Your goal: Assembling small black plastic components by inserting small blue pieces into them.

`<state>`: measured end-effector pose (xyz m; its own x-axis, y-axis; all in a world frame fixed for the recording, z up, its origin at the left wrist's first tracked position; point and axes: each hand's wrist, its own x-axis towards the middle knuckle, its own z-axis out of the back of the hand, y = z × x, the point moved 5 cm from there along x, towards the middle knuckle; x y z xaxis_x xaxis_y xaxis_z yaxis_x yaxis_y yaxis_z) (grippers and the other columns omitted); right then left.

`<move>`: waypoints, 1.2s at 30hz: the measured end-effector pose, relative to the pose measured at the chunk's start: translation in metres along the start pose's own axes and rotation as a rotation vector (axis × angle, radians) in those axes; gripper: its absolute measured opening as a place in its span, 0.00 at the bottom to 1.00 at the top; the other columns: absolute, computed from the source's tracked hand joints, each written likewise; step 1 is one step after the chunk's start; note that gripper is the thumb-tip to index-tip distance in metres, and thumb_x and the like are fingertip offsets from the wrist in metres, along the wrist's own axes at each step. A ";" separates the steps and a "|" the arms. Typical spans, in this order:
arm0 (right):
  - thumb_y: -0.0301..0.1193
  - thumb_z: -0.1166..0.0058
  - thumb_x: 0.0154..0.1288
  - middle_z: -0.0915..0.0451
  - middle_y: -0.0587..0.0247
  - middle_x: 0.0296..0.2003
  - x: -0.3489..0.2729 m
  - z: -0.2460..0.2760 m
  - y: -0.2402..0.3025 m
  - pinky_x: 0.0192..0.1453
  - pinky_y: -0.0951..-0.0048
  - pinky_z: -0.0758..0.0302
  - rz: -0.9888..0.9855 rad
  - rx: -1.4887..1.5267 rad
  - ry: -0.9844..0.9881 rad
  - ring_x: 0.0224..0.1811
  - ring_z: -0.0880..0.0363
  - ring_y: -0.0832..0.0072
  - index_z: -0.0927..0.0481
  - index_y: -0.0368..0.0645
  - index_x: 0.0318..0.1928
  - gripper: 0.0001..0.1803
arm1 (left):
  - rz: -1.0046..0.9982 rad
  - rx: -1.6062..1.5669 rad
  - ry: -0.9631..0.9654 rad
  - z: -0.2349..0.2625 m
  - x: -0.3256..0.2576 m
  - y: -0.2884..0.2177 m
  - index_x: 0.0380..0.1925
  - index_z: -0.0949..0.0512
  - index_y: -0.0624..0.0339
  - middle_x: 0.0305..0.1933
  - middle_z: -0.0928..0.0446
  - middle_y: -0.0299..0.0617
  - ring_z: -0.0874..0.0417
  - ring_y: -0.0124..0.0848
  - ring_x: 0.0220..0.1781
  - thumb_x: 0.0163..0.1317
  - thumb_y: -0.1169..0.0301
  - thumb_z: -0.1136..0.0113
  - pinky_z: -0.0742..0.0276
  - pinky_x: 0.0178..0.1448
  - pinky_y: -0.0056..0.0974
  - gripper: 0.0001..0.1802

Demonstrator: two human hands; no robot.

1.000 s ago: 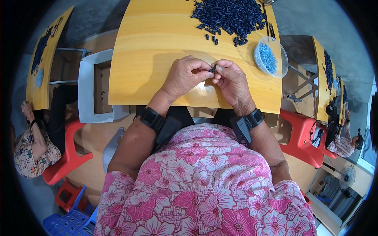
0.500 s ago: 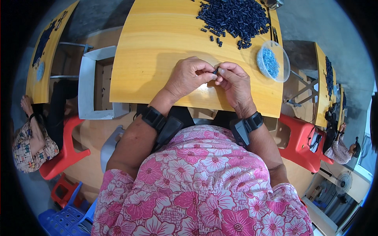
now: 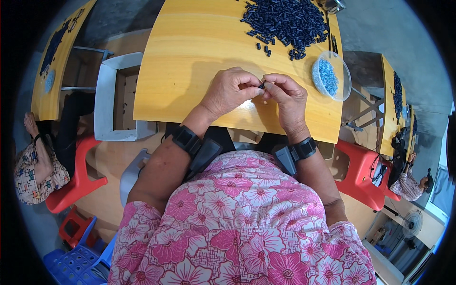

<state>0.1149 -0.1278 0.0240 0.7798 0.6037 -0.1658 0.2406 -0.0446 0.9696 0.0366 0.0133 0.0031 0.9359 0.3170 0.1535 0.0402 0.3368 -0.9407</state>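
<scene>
A small black cylindrical piece point(image 3: 261, 86) shows at the meeting point of my fingertips, just above the near part of the yellow table point(image 3: 173, 85). My left hand point(image 3: 232, 92) pinches it between thumb and forefinger. Opposite, my right hand point(image 3: 288, 99) has its thumb and forefinger pressed together right against the piece; whatever lies between those tips is too small and covered to make out. Further off, a big pile of similar black pieces point(image 3: 287, 26) covers the far right part of the table. To the right stands a clear round bowl point(image 3: 345, 80) with tiny light-blue transparent pieces point(image 3: 327, 76).
Dark slim tools point(image 3: 334, 43) lie by the table's right edge, near a metal container point(image 3: 334, 5). Left of the table is a white open box point(image 3: 105, 102). Red stools point(image 3: 363, 173) and a blue plastic chair point(image 3: 76, 263) stand around. Other people sit at tables on both sides.
The whole view has shifted slightly. Both hands stay together at the black piece, with only small finger movement and a slight turn of the right hand.
</scene>
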 end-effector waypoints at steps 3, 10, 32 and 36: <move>0.18 0.42 0.64 0.16 0.62 0.34 0.000 0.003 0.002 0.39 0.77 0.19 0.075 -0.156 0.009 0.33 0.17 0.79 0.15 0.33 0.42 0.07 | -0.004 -0.039 -0.009 -0.001 0.000 0.000 0.35 0.16 0.65 0.32 0.19 0.42 0.16 0.29 0.33 0.56 0.76 0.29 0.20 0.40 0.32 0.07; 0.16 0.42 0.61 0.16 0.62 0.38 -0.001 -0.001 0.011 0.41 0.77 0.20 0.315 -0.409 0.037 0.35 0.17 0.78 0.14 0.38 0.40 0.09 | 0.000 -0.037 -0.005 0.000 0.001 -0.004 0.35 0.15 0.65 0.31 0.19 0.41 0.16 0.28 0.34 0.56 0.77 0.30 0.20 0.40 0.33 0.07; 0.17 0.41 0.56 0.16 0.56 0.36 0.002 0.000 0.019 0.43 0.71 0.19 0.586 -0.672 0.184 0.36 0.16 0.66 0.14 0.41 0.39 0.11 | -0.056 -0.034 -0.024 -0.003 0.003 0.002 0.33 0.13 0.58 0.28 0.18 0.45 0.17 0.38 0.31 0.53 0.69 0.31 0.21 0.38 0.39 0.09; 0.18 0.43 0.61 0.16 0.57 0.38 0.001 -0.001 0.017 0.46 0.73 0.19 0.430 -0.596 0.163 0.38 0.16 0.68 0.13 0.40 0.42 0.10 | 0.002 -0.046 -0.025 -0.003 0.001 0.005 0.33 0.13 0.58 0.28 0.18 0.44 0.17 0.37 0.31 0.54 0.69 0.30 0.21 0.38 0.38 0.08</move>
<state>0.1196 -0.1275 0.0407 0.6280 0.7423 0.2338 -0.4557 0.1072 0.8837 0.0386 0.0127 -0.0026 0.9272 0.3395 0.1585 0.0550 0.2952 -0.9539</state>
